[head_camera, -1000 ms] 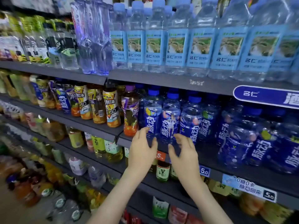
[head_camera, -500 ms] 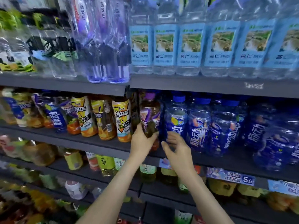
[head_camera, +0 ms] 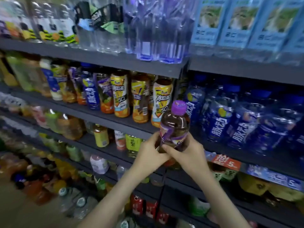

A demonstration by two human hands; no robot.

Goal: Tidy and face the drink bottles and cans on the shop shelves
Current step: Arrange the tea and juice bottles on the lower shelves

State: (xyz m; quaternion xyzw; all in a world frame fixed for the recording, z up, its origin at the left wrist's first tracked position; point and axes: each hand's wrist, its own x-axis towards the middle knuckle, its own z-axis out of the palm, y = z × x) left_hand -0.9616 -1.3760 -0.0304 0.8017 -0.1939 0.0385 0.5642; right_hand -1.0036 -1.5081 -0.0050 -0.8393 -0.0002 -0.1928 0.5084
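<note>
Left grip (head_camera: 150,152) and right grip (head_camera: 189,156) clamp the purple-capped bottle (head_camera: 174,127) at frame centre, before the shelf (head_camera: 115,124); facing step, next probably turning its label outward and reseating.

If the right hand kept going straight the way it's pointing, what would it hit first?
The right hand already grips the purple-capped bottle. Carried on up and left, it would probably meet the yellow-label bottle at the row's end first, though depth is unclear.
</note>
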